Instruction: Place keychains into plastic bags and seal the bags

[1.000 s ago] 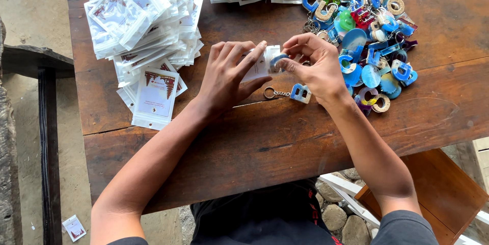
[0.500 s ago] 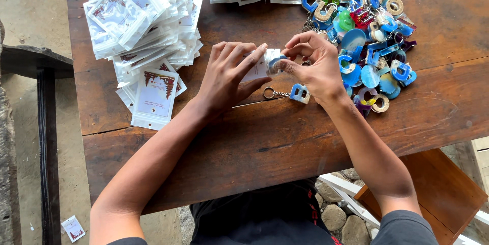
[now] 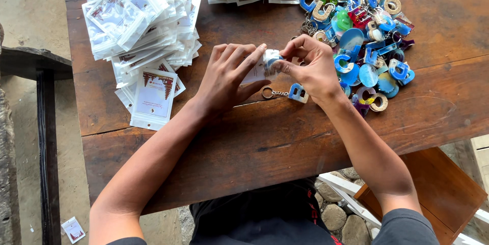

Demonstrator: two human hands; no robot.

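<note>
On my feed, the left hand (image 3: 229, 74) and right hand (image 3: 310, 66) met at the centre of the wooden counter (image 3: 285, 138), pinching a small white pouch (image 3: 260, 69) with a blue piece at its mouth. A blue letter keychain (image 3: 297, 92) lay just beside the right hand at six o'clock. A stack of white pouches (image 3: 142, 26) sat at ten o'clock, a heap of coloured keychains (image 3: 364, 31) at two o'clock.

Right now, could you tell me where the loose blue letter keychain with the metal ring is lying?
In the head view, the blue letter keychain lies on the wooden table just below the right hand, left of the keychain pile.
</note>
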